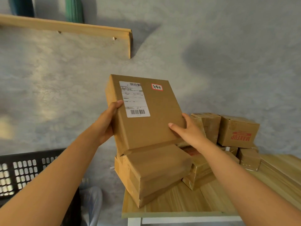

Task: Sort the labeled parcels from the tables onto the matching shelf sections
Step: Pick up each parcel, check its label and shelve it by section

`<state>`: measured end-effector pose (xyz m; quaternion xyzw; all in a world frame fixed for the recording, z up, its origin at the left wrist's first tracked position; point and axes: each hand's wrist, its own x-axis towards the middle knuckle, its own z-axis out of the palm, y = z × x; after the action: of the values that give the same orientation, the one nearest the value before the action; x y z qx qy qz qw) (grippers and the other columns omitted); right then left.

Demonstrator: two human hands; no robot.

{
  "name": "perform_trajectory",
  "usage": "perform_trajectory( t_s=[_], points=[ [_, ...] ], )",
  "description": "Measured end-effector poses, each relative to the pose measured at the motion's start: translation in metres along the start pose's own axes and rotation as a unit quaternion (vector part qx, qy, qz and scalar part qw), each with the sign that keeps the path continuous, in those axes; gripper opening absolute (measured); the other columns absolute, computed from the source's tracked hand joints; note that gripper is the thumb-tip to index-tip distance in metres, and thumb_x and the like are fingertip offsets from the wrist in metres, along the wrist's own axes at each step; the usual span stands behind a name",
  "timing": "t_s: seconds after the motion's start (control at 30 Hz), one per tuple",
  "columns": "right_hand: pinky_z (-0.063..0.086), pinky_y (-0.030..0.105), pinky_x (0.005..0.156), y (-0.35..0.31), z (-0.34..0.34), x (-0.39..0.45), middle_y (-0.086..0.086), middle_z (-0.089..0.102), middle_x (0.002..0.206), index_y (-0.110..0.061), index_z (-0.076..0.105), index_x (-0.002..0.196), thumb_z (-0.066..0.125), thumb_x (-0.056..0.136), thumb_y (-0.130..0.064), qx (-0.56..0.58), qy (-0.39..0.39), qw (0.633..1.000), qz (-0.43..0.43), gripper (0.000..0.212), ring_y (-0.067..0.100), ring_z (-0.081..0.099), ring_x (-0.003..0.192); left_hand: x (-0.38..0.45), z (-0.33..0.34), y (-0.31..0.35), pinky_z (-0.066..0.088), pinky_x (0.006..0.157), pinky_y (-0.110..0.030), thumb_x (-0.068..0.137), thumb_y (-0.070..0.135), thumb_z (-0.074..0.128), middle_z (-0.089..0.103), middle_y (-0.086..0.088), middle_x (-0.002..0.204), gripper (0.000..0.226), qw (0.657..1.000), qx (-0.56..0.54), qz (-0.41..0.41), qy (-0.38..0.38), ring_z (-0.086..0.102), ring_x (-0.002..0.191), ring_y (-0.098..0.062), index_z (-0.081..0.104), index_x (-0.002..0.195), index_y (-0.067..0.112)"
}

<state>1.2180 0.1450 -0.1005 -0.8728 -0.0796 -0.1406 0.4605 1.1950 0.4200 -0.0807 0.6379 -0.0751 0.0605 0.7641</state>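
I hold a flat brown cardboard parcel (151, 128) tilted up in front of me, above the table's left end. It bears a white shipping label with barcodes and a small red-bordered sticker with handwriting. My left hand (105, 123) grips its left edge, thumb on the front face. My right hand (187, 129) grips its right edge, thumb on the front. Just below it lies another brown parcel (153, 173) on the wooden table (211, 204).
More cardboard parcels are piled at the table's back, one printed MAKEUP (237, 131). A black perforated crate (24, 172) stands at lower left. A wooden shelf (68, 28) hangs on the grey wall at upper left. A plastic bag (92, 201) lies on the floor.
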Motion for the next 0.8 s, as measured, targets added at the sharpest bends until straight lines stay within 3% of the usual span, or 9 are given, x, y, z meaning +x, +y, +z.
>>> perform_trajectory(
  t_s=[0.07, 0.13, 0.23, 0.33, 0.47, 0.57, 0.8],
  points=[
    [0.049, 0.029, 0.083, 0.000, -0.010, 0.000, -0.012, 0.052, 0.131, -0.029, 0.036, 0.144, 0.064, 0.080, -0.066, 0.074, -0.022, 0.996, 0.054, 0.079, 0.011, 0.057, 0.105, -0.002, -0.007, -0.002, 0.057, 0.080, -0.038, 0.093, 0.052, 0.051, 0.073, -0.001, 0.116, 0.045, 0.999, -0.020, -0.016, -0.019, 0.071, 0.101, -0.019, 0.062, 0.128, 0.027],
    [0.053, 0.035, 0.084, 0.002, -0.018, 0.000, -0.011, 0.060, 0.126, -0.030, 0.046, 0.136, 0.065, 0.069, -0.076, 0.122, -0.058, 0.985, 0.106, 0.084, 0.013, 0.062, 0.102, -0.002, -0.014, -0.004, 0.060, 0.073, -0.035, 0.092, 0.054, 0.052, 0.071, -0.007, 0.121, 0.052, 0.998, -0.028, -0.028, -0.047, 0.071, 0.102, -0.023, 0.060, 0.133, 0.022],
    [0.056, 0.038, 0.081, 0.004, -0.024, -0.005, -0.001, 0.073, 0.109, -0.031, 0.061, 0.121, 0.063, 0.071, -0.076, 0.194, -0.106, 0.962, 0.163, 0.068, 0.021, 0.069, 0.100, -0.005, -0.018, -0.006, 0.059, 0.078, -0.037, 0.074, 0.060, 0.071, 0.065, -0.011, 0.130, 0.078, 0.995, -0.009, -0.032, -0.091, 0.065, 0.115, -0.030, 0.055, 0.139, 0.021],
    [0.057, 0.038, 0.081, 0.010, -0.023, -0.008, 0.000, 0.076, 0.101, -0.032, 0.065, 0.117, 0.063, 0.071, -0.074, 0.241, -0.099, 0.951, 0.168, 0.062, 0.021, 0.071, 0.096, -0.004, -0.018, -0.009, 0.058, 0.083, -0.039, 0.057, 0.064, 0.082, 0.063, -0.012, 0.134, 0.100, 0.991, 0.004, -0.034, -0.129, 0.061, 0.121, -0.032, 0.052, 0.141, 0.022],
    [0.057, 0.044, 0.087, 0.014, -0.014, -0.010, -0.001, 0.073, 0.111, -0.033, 0.054, 0.132, 0.073, 0.046, -0.083, 0.256, -0.058, 0.955, 0.139, 0.101, 0.021, 0.072, 0.098, -0.003, -0.008, -0.013, 0.054, 0.090, -0.040, 0.089, 0.061, 0.053, 0.069, -0.006, 0.125, 0.057, 0.994, 0.034, -0.032, -0.094, 0.067, 0.113, -0.025, 0.057, 0.134, 0.027],
    [0.057, 0.045, 0.089, 0.010, -0.010, -0.013, -0.002, 0.071, 0.115, -0.030, 0.047, 0.139, 0.074, 0.042, -0.084, 0.245, -0.021, 0.963, 0.113, 0.114, 0.021, 0.071, 0.098, -0.004, -0.003, -0.015, 0.048, 0.102, -0.044, 0.093, 0.061, 0.048, 0.072, -0.003, 0.119, 0.049, 0.995, 0.057, -0.037, -0.069, 0.068, 0.111, -0.022, 0.062, 0.128, 0.029],
    [0.055, 0.039, 0.086, 0.002, -0.007, -0.040, -0.002, 0.067, 0.114, -0.031, 0.046, 0.127, 0.062, 0.072, -0.072, 0.215, 0.019, 0.972, 0.092, 0.071, 0.019, 0.067, 0.098, -0.016, 0.006, -0.015, 0.053, 0.093, -0.040, 0.093, 0.059, 0.051, 0.074, -0.004, 0.114, 0.048, 0.999, 0.009, -0.021, -0.037, 0.072, 0.102, -0.022, 0.066, 0.123, 0.025]
  ],
)
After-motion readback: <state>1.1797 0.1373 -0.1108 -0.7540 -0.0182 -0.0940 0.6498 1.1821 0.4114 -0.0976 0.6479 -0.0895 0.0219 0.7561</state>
